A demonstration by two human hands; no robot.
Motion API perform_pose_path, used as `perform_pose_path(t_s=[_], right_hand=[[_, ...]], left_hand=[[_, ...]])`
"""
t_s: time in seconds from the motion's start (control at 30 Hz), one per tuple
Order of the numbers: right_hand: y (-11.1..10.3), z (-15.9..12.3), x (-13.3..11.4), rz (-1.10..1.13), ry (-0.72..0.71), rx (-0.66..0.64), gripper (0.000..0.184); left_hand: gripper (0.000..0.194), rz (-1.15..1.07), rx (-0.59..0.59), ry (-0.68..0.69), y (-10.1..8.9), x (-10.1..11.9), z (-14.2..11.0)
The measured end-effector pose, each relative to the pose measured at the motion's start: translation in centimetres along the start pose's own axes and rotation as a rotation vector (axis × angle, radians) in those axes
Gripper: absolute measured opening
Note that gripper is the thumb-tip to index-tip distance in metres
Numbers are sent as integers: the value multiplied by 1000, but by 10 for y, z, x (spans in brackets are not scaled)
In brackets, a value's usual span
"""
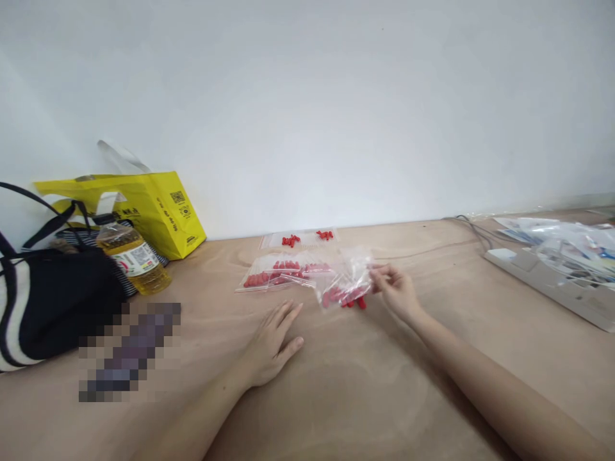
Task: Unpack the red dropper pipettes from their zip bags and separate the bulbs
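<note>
My right hand pinches the edge of a clear plastic bag, which tilts up off the table. Small red pieces show at the bag's lower end; I cannot make out their kind. My left hand rests flat on the wood, fingers stretched out, a little nearer to me than the bags and holding nothing. Just beyond it lie more clear bags with red pieces in them. Farther back, against the wall, are flat clear bags with two small clusters of red pieces.
On the left stand a yellow shopping bag, a bottle of yellow oil and a dark cloth bag. A blurred-out dark object lies nearby. At right, plastic packets lie on a pale flat box, with a cable behind.
</note>
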State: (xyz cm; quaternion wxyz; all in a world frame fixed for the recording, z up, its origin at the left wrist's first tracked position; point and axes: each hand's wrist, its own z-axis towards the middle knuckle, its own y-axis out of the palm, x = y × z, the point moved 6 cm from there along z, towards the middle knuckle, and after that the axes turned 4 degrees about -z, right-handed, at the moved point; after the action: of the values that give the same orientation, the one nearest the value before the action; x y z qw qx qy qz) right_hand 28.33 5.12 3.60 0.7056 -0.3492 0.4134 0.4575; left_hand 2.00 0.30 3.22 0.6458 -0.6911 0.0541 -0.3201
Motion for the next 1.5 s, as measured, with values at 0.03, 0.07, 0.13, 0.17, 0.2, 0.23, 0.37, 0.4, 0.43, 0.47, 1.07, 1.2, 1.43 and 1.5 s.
perform_pose_path(t_s=[0.03,0.07,0.13,0.17,0.2,0.23,0.37,0.4,0.43,0.47,1.07,1.2,1.43,1.5], right_hand=[[-14,9,6,14,21,103,32],[-30,18,11,20,28,225,32],[-57,30,18,13,-28,428,32],[-67,34,19,-22,-89,499,36],[-72,38,21,-88,-140,504,40],[-73,43,25,-164,-182,461,39],[-59,53,54,-462,-239,42,14],[-56,53,64,-521,-214,-52,17],[-55,53,72,-574,-188,-126,22],[-55,53,77,-618,-168,-176,27],[25,-3,-1,-490,-294,-601,24],[27,0,4,-487,-276,-555,25],[26,2,7,-480,-264,-463,26],[24,2,6,-500,-292,-449,28]], left_hand=[[55,5,-6,-3,0,1,0],[55,10,-12,-4,0,1,0],[56,18,-17,-3,0,2,1],[56,22,-18,0,0,2,1],[56,26,-20,4,0,2,1],[56,31,-22,9,1,2,1],[53,37,-9,33,4,-1,1],[52,37,2,40,4,-1,0],[51,37,17,46,4,-1,0],[50,38,35,53,4,-1,0],[28,-178,383,192,28,56,79],[20,-269,421,155,28,60,87],[18,-272,534,122,20,67,90],[17,-146,569,104,11,63,90]])
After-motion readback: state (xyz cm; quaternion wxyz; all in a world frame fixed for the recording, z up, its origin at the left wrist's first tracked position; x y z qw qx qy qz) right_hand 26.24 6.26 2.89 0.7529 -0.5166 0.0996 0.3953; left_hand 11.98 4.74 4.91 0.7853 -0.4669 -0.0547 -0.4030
